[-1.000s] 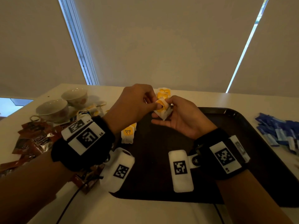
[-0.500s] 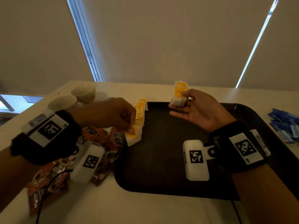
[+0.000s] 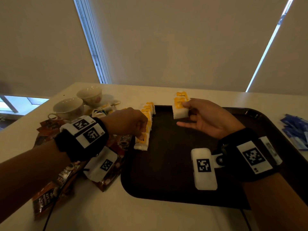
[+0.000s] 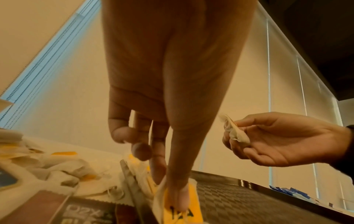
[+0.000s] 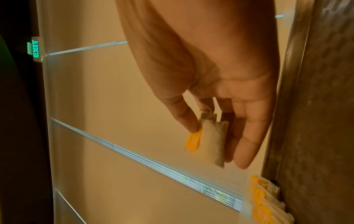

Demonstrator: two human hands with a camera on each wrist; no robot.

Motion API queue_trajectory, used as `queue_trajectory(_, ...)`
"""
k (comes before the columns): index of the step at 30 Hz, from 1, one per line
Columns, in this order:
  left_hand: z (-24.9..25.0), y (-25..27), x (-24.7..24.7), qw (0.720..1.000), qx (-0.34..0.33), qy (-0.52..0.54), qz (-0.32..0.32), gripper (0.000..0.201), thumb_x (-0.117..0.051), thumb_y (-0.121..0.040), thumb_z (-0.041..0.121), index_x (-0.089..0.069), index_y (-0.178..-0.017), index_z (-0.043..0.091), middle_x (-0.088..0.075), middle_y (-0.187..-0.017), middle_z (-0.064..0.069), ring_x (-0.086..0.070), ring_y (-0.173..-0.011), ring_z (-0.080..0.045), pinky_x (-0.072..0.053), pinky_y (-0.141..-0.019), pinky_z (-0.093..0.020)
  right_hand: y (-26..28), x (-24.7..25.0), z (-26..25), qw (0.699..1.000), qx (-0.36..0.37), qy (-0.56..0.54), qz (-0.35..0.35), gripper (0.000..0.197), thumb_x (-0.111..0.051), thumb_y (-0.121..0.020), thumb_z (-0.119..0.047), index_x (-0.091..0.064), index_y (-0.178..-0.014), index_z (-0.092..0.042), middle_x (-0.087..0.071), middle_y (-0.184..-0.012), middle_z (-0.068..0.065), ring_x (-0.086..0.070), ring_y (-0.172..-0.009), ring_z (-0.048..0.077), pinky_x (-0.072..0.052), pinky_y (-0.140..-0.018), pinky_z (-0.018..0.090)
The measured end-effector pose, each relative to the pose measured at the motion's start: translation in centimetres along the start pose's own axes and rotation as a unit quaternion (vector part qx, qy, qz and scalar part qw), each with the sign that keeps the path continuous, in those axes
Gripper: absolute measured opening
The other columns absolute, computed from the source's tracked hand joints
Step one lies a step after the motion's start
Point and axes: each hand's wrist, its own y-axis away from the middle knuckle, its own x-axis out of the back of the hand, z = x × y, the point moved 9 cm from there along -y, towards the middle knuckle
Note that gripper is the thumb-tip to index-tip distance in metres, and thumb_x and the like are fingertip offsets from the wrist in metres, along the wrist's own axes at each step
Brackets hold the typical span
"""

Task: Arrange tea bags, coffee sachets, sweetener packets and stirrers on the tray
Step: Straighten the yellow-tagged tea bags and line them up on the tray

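Pinched the nearest tea bag (image 3: 142,142) in the left hand (image 3: 126,120) at the tray (image 3: 166,164) edge, seemingly to lengthen the overlapping row (image 3: 148,112) running back; kept spare bags (image 3: 180,105) clamped farther off in the right hand (image 3: 210,119) above the tray, likely for feeding next.

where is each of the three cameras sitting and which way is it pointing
Head: worn on the head, looking forward and down at the tray; both forearms, the left hand and the right hand show.
Left wrist: under the left wrist, looking along the palm to the fingers pinching a tea bag at the tray's edge; the right hand shows beyond.
Right wrist: under the right wrist, looking along the palm to its held tea bags.
Shared: all three show the row of tea bags along the tray's left edge.
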Motion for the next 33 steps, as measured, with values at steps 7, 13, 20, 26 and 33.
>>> queue_trajectory(7, -0.5, -0.4, 0.6, 1.000, 0.009, -0.012, 0.027, 0.020, -0.075, -0.075, 0.036, -0.055, -0.077, 0.033, -0.056, -0.079, 0.016, -0.051, -0.072, -0.002, -0.040, -0.064, -0.025, 0.3, -0.6, 0.3, 1.000, -0.011, 0.025, -0.012, 0.012, -0.053, -0.092, -0.007, -0.056, -0.104, -0.009, -0.062, -0.110, 0.013, -0.064, -0.096, 0.024, -0.058, -0.073, 0.034)
queue_trajectory(13, -0.3, 0.0, 2.4, 0.992, -0.007, 0.068, 0.108, 0.017, -0.073, -0.079, 0.025, -0.059, -0.088, 0.029, -0.061, -0.080, 0.014, -0.054, -0.066, 0.000, -0.041, -0.063, -0.019, 0.4, -1.1, 0.3, 0.998, -0.010, 0.055, -0.033, 0.011, -0.053, -0.092, -0.007, -0.058, -0.099, -0.014, -0.066, -0.105, 0.008, -0.065, -0.095, 0.021, -0.057, -0.075, 0.033)
queue_trajectory(20, 3.4, 0.7, 6.5, 0.939, -0.038, 0.254, 0.229, 0.017, -0.068, -0.079, 0.039, -0.064, -0.086, 0.024, -0.064, -0.080, 0.012, -0.059, -0.071, -0.001, -0.042, -0.055, -0.009, 0.5, -1.8, 0.4, 0.997, 0.002, 0.060, -0.046, 0.013, -0.055, -0.091, -0.007, -0.060, -0.101, -0.013, -0.066, -0.107, 0.009, -0.065, -0.098, 0.021, -0.057, -0.077, 0.033)
queue_trajectory(26, 3.4, -0.2, 5.8, 0.929, -0.021, 0.291, 0.227, 0.015, -0.073, -0.079, 0.025, -0.059, -0.077, 0.023, -0.062, -0.068, 0.005, -0.059, -0.055, 0.003, -0.046, -0.047, -0.010, 0.6, -2.0, 0.3, 0.999, -0.002, 0.033, -0.044, 0.013, -0.055, -0.092, -0.019, -0.061, -0.101, -0.010, -0.064, -0.112, 0.014, -0.067, -0.095, 0.025, -0.058, -0.076, 0.036)
queue_trajectory(33, 3.9, 0.6, 6.3, 0.920, -0.047, 0.307, 0.239, 0.013, -0.071, -0.080, 0.021, -0.059, -0.078, 0.022, -0.063, -0.072, 0.004, -0.062, -0.060, -0.001, -0.047, -0.048, -0.012, 0.2, -1.1, 0.2, 0.999, 0.005, 0.025, -0.027, 0.027, -0.052, -0.095, -0.023, -0.056, -0.117, -0.008, -0.061, -0.120, 0.017, -0.065, -0.101, 0.028, -0.059, -0.075, 0.038)
